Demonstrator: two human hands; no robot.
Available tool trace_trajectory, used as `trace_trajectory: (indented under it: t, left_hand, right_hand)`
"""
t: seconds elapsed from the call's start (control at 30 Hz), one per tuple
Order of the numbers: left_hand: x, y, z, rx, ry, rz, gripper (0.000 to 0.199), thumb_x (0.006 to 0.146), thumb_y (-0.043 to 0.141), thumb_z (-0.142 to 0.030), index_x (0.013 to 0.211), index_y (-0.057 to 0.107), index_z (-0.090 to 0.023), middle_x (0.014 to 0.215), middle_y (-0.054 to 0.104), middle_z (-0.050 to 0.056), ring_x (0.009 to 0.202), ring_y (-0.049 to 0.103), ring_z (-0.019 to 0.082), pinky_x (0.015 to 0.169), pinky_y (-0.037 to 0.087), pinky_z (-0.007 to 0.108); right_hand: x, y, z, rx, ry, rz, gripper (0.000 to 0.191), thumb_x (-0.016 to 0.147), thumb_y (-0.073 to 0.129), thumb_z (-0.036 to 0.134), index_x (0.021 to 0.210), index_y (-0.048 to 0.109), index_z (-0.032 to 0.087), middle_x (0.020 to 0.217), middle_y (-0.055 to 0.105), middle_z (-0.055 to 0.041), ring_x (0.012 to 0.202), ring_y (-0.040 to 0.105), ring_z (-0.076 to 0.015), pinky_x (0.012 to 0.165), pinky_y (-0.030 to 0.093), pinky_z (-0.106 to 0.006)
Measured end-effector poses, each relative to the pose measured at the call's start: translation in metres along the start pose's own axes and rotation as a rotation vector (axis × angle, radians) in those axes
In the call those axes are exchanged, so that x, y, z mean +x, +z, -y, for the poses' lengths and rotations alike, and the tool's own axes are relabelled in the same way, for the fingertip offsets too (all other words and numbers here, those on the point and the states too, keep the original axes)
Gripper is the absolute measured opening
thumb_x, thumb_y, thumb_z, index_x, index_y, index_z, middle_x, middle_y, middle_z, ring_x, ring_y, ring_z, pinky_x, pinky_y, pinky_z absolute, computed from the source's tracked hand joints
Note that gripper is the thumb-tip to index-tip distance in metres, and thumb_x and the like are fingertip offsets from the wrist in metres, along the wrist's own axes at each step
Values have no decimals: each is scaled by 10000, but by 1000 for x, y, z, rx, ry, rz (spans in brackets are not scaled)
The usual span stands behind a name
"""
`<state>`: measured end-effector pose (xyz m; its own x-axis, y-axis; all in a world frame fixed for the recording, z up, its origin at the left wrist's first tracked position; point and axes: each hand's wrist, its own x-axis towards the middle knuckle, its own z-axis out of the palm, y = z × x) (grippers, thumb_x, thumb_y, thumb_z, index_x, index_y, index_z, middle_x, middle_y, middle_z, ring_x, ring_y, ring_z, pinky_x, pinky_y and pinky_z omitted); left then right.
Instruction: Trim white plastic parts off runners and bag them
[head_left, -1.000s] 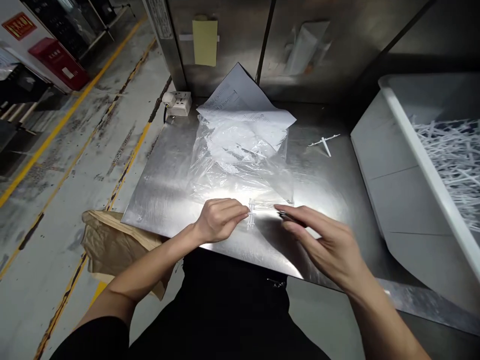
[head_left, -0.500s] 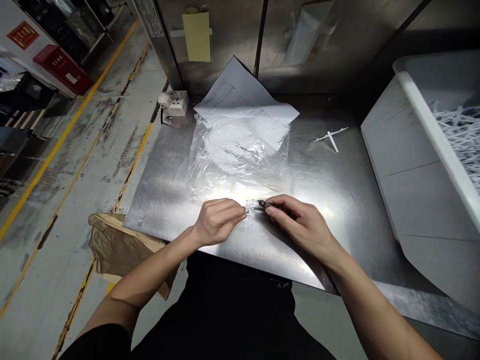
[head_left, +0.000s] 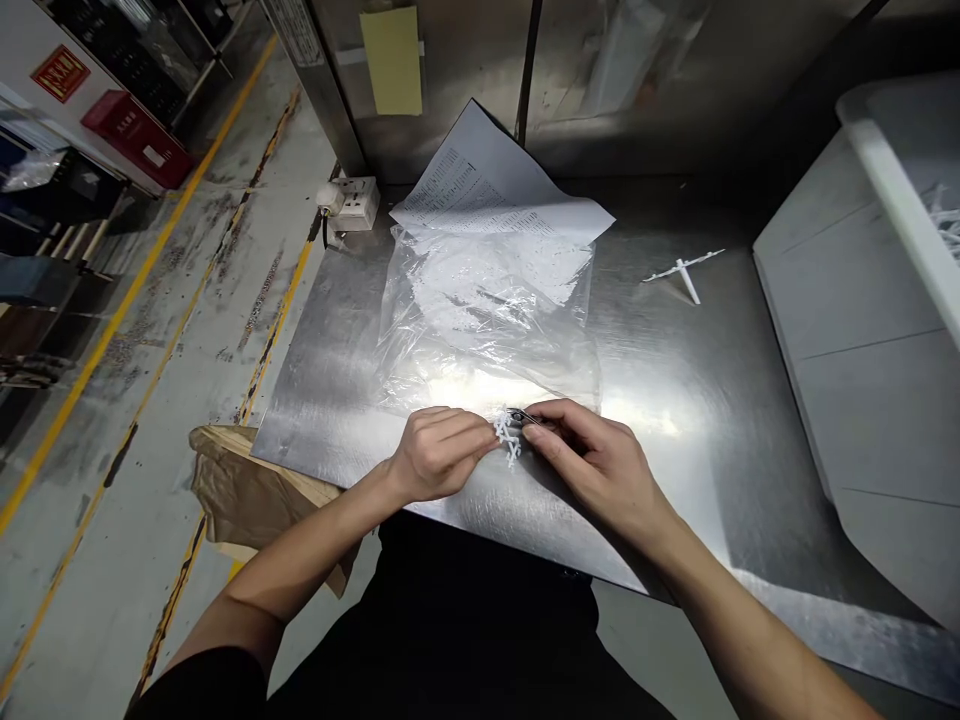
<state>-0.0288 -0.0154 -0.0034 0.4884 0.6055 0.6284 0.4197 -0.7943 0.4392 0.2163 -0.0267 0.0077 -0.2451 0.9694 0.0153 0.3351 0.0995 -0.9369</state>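
Observation:
My left hand (head_left: 444, 455) is closed, pinching a small branched white plastic sprue (head_left: 511, 442) between thumb and fingers just above the metal table. My right hand (head_left: 592, 447) is wrapped round dark nippers (head_left: 520, 414), whose handles are mostly hidden in the palm. The tips of the nippers are at the upper end of the sprue; whether the jaws touch it is too small to tell. Just beyond both hands lies a clear plastic bag (head_left: 487, 320) with many small white pieces in it.
A printed paper sheet (head_left: 502, 190) rests at the bag's far end. Another white sprue (head_left: 688, 281) lies to the right, near a large pale bin (head_left: 862, 310) with white pieces inside. A power socket block (head_left: 355, 203) sits back left; brown wrapping (head_left: 262, 495) is below the table's left edge.
The nippers have moved in from the right to the sprue's upper end. The sprue has tilted in my left hand's pinch. The whole view has shifted slightly.

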Motion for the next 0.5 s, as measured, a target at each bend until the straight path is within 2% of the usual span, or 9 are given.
trace_trajectory:
  t: [0.5]
  left_hand:
    - [1,0,0,-38,-28,8,102,1098,670,-146,1010,715,-172,851,803,27,730,771,153,658,555,273]
  right_hand:
    - [1,1,-1,-42,-100,-17,140,1105,720,358,1188,776,260,981,812,-21,821,744,-198,761,583,-345]
